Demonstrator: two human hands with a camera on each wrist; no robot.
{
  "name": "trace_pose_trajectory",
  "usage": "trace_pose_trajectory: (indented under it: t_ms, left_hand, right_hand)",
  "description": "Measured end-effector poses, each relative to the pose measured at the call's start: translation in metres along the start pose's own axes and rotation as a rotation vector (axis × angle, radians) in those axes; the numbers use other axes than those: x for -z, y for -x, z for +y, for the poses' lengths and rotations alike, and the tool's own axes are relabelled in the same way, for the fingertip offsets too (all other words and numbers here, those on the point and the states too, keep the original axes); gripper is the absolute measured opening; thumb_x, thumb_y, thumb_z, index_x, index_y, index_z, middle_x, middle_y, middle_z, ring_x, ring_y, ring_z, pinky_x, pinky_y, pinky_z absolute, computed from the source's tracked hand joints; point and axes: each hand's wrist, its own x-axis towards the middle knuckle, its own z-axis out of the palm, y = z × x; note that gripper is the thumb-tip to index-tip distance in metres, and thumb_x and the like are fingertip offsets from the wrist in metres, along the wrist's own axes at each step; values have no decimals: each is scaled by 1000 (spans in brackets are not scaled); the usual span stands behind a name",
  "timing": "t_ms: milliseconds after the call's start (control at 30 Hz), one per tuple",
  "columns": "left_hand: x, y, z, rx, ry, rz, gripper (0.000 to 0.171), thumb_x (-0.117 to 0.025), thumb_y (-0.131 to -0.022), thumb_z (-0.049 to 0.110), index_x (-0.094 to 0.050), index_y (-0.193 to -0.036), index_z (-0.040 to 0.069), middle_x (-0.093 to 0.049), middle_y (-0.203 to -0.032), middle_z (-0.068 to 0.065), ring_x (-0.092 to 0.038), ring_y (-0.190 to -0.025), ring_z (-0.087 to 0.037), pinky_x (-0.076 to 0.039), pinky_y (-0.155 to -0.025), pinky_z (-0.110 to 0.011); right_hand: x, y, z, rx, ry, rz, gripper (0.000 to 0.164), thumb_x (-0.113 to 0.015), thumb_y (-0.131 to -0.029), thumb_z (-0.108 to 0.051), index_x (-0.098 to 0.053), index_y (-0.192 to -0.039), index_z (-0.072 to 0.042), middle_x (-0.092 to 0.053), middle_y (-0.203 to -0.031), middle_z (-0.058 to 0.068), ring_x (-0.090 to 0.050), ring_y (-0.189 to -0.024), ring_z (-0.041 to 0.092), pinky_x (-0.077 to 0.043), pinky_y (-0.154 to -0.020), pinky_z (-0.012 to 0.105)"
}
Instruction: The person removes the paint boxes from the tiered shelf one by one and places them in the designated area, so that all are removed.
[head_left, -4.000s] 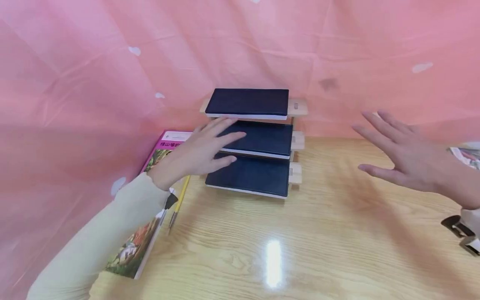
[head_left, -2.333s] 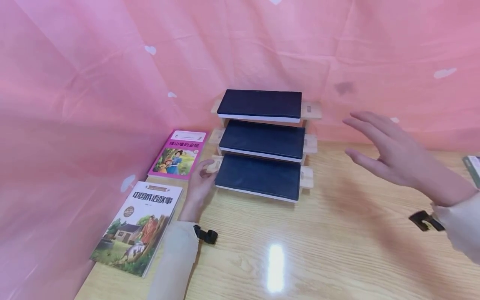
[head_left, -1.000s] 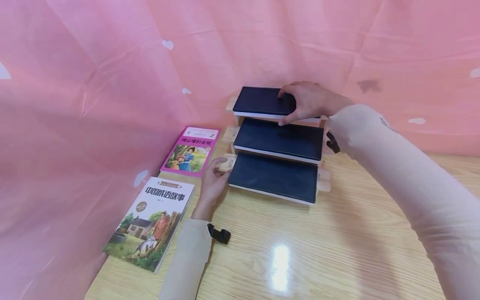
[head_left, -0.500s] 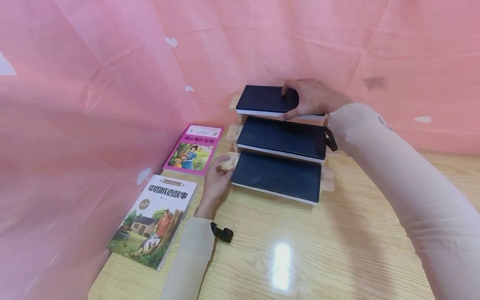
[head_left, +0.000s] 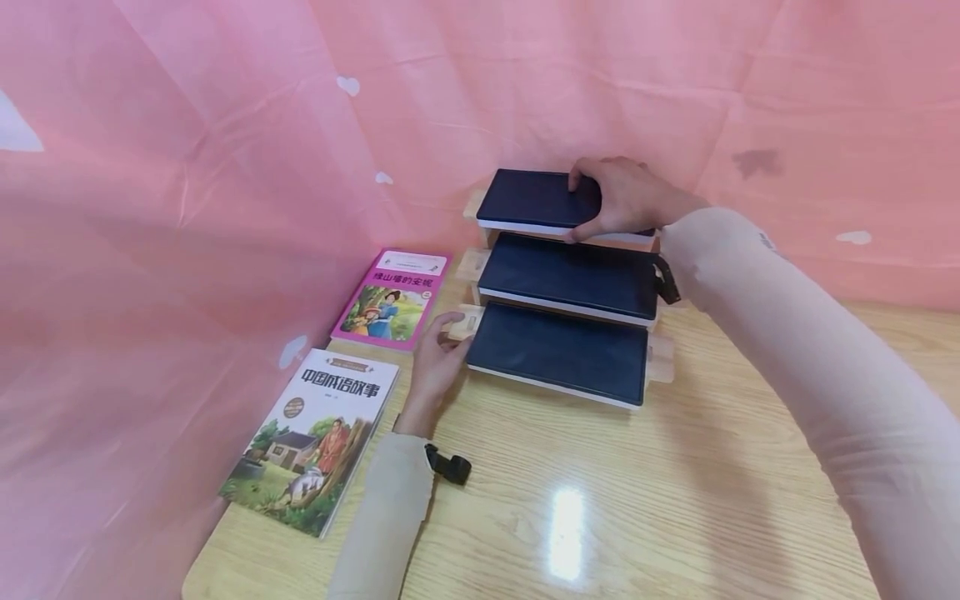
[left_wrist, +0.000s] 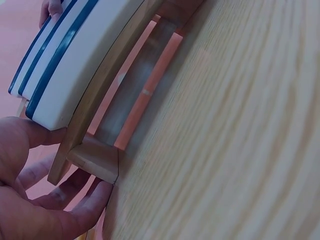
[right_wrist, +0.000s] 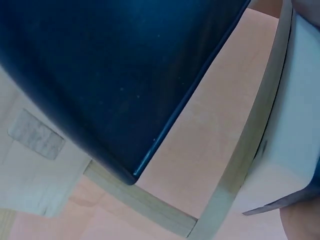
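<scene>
Both hands are seen closed on something. By the right hand (head_left: 626, 196) the top slab (head_left: 528, 198) is gripped near its right end, with the thumb set at the front edge and the fingers bent over the navy upper face. By the left hand (head_left: 435, 362) the left end of the lowest board (head_left: 465, 324) is held, with some fingers curled underneath, as is shown from the left wrist.

At the back and along the left side, a pink cloth (head_left: 420, 75) with white hearts is hung. Before it the wood-grain worktop (head_left: 525, 458) is spread, and on this a three-tier wooden rack (head_left: 471, 264) is placed, its tiers arranged like stairs. By each tier one navy-topped white slab is carried, its long axis laid from left to right. The top slab is situated farthest back, directly under the right hand, which is therefore the nearer one; from the left hand it is found higher, farther back and to the right. Below it are set the middle slab (head_left: 566, 275) and the lowest slab (head_left: 558, 352); by the latter's left edge the left hand is placed.

To the left of the rack, a white storybook (head_left: 311, 442) and, behind it, a smaller pink storybook (head_left: 393, 297) are laid face up.
</scene>
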Motion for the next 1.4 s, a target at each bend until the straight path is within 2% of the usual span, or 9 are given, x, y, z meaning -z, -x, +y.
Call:
trace_pose_trajectory:
  t_ms: [233,433,567,867,1033,1267,1400]
  left_hand:
    - [-2,-1,0,15,14,-20,35,-65,-81,9,-57,-113,22,-53,-110,-4,-60,-86,-21,-51,-70,-29]
    - [1,-3,0,29,-3,-8,35,-65,-81,10,-56,-113,23,-53,-110,-4,-59,-88,-21,-51,-71,-30]
    - [6,-4,-2,34,3,0,35,-65,-81,9,-56,-112,23,-53,-109,-4,-59,-88,-22,-51,-71,-30]
    - [12,-6,-4,51,19,-3,35,-64,-82,8,-56,-112,24,-51,-110,-4,-59,-90,-22,-51,-71,-29]
    - [11,-3,-2,62,31,1,35,-65,-81,8,-56,-112,24,-52,-109,-4,-58,-90,-21,-51,-70,-30]
    - [3,-8,3,29,34,-34,34,-64,-82,11,-55,-112,24,-52,-113,-1,-58,-88,-20,-50,-71,-30]
    - [0,-10,4,24,45,-45,34,-65,-81,11,-56,-112,23,-53,-111,-2,-57,-86,-20,-50,-69,-30]
  right_hand:
    - [5,9,-3,-26,-21,18,78,-68,-58,-66,-45,-114,-17,-49,-114,8,-41,-99,27,-32,-90,44]
    - [14,19,-6,3,-38,54,74,-69,-61,-61,-45,-116,-17,-47,-123,10,-40,-105,28,-31,-94,47]
    - [16,25,-9,38,-23,77,73,-70,-61,-60,-46,-116,-17,-48,-122,10,-41,-106,28,-30,-94,47]
    - [16,46,-15,24,3,63,78,-69,-59,-64,-48,-117,-16,-47,-124,11,-36,-111,30,-28,-94,52]
    - [17,74,-19,29,19,112,79,-70,-59,-62,-48,-119,-15,-48,-125,12,-36,-113,33,-28,-93,53]
    - [17,136,-23,13,-2,233,78,-77,-57,-53,-50,-118,-13,-48,-121,12,-38,-111,34,-29,-88,51]
    - [16,166,-22,-15,-13,267,77,-79,-56,-48,-50,-119,-14,-49,-119,12,-38,-108,34,-29,-84,48]
